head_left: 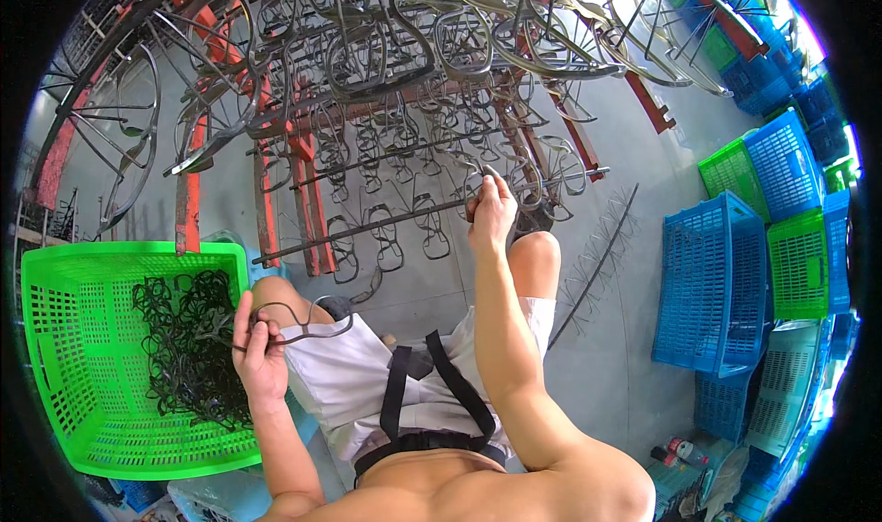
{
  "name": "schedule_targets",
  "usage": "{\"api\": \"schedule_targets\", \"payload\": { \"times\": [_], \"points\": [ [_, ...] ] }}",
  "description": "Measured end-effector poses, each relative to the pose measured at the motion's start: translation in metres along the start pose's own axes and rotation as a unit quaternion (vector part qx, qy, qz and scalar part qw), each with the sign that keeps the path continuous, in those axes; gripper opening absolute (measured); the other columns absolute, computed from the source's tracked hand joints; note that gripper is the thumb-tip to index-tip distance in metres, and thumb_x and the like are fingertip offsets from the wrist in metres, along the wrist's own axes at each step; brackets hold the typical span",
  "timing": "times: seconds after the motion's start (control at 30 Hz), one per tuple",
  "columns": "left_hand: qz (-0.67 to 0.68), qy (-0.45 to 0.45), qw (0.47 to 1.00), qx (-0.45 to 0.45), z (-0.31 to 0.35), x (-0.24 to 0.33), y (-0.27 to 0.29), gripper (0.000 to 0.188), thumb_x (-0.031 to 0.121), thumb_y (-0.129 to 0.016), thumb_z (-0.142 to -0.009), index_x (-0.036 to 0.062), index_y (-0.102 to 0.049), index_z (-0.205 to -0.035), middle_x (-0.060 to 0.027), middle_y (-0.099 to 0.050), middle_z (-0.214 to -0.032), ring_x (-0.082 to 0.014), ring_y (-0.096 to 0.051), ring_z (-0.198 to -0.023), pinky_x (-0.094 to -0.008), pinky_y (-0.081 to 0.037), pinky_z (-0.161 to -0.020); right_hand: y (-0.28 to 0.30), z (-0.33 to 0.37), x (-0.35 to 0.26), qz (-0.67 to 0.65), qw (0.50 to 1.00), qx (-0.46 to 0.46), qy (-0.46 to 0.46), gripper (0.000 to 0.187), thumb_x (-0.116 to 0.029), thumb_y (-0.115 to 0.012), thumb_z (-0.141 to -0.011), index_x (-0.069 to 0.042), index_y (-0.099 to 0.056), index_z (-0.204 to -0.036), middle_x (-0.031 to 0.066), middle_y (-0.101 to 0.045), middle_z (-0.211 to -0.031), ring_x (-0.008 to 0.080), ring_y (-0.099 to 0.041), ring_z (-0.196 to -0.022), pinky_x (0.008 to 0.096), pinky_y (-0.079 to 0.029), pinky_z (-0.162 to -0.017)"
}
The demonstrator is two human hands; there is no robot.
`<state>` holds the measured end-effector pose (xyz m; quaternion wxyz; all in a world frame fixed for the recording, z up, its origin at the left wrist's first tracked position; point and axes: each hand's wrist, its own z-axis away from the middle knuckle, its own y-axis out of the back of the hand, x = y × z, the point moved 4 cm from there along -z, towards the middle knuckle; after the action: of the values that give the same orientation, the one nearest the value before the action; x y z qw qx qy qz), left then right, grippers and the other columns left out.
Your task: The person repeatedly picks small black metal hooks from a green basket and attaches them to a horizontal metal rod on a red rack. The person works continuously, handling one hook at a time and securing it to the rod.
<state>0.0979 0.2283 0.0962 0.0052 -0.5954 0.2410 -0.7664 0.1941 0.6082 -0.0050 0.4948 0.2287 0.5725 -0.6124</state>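
Note:
My left hand [260, 357] is beside the right rim of a green plastic basket [138, 247]. Its fingers are closed on dark eyeglass frames [322, 336], which stick out to the right above my thigh; how many it holds I cannot tell. In the basket lies a tangled pile of dark eyeglass frames [188, 357]. My right hand [493, 211] reaches forward to the rack, at the right part of a metal rod [386, 221]. Its fingertips are pinched on an eyeglass frame there, partly hidden by the fingers. Other frames [430, 223] hang from that rod.
Orange-red rack posts [188, 200] and rods crowded with hanging frames fill the space ahead and overhead. A thin spiked rod [602, 260] lies on the floor at right. Stacked blue crates [707, 283] and green crates [797, 265] line the right side, with a bottle [687, 450] lower down.

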Motion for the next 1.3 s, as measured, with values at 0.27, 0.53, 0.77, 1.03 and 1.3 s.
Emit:
{"api": "schedule_targets", "payload": {
  "times": [0.27, 0.53, 0.77, 1.03, 1.3],
  "points": [
    [-0.018, 0.064, 0.998, -0.015, 0.009, -0.024, -0.004, 0.033, 0.004, -0.055, -0.087, 0.0046, -0.049, -0.12, 0.0001, -0.055, -0.091, -0.0108, -0.057, -0.077, -0.022, -0.047, -0.061, -0.005, 0.001, -0.001, 0.055, 0.998, -0.031, 0.007, 0.014, -0.016, -0.049, -0.092, -0.005, -0.056, -0.086, -0.0046, -0.039, -0.054, 0.0053, -0.034, -0.04, 0.0226, -0.028, -0.036],
    [0.067, 0.073, 0.995, -0.001, 0.012, -0.032, -0.009, 0.02, 0.008, -0.053, -0.089, 0.0059, -0.054, -0.109, -0.0009, -0.057, -0.084, -0.0114, -0.058, -0.073, -0.0227, -0.048, -0.059, -0.019, 0.027, -0.018, 0.383, 0.907, -0.031, 0.17, 0.024, -0.02, -0.05, -0.09, 0.001, -0.06, -0.097, 0.0086, -0.047, -0.054, 0.0138, -0.044, -0.045, 0.0311, -0.038, -0.045],
    [0.129, 0.043, 0.991, -0.006, 0.003, -0.036, -0.028, 0.022, 0.008, -0.051, -0.091, 0.0063, -0.052, -0.112, -0.0038, -0.057, -0.089, -0.0111, -0.056, -0.07, -0.0213, -0.047, -0.05, -0.019, 0.024, -0.02, 0.41, 0.876, -0.024, 0.254, 0.024, -0.02, -0.049, -0.091, 0.002, -0.059, -0.088, 0.0083, -0.045, -0.053, 0.0138, -0.039, -0.045, 0.0311, -0.033, -0.044],
    [0.135, 0.035, 0.989, -0.055, 0.0, -0.035, -0.047, 0.023, 0.006, -0.05, -0.091, 0.006, -0.05, -0.113, -0.0037, -0.056, -0.092, -0.0124, -0.056, -0.072, -0.0243, -0.049, -0.053, -0.017, 0.019, -0.016, 0.436, 0.863, -0.036, 0.254, 0.023, -0.018, -0.047, -0.091, 0.002, -0.059, -0.091, 0.0104, -0.046, -0.053, 0.0158, -0.043, -0.046, 0.0315, -0.035, -0.046],
    [0.129, 0.023, 0.989, -0.072, 0.002, -0.03, -0.055, 0.024, 0.006, -0.049, -0.091, 0.0071, -0.047, -0.115, -0.0048, -0.054, -0.092, -0.0141, -0.056, -0.076, -0.0265, -0.052, -0.059, -0.009, 0.007, -0.015, 0.338, 0.929, -0.018, 0.151, 0.025, -0.018, -0.048, -0.091, 0.002, -0.06, -0.1, 0.008, -0.05, -0.055, 0.0169, -0.045, -0.046, 0.0325, -0.036, -0.046]
  ]
}}
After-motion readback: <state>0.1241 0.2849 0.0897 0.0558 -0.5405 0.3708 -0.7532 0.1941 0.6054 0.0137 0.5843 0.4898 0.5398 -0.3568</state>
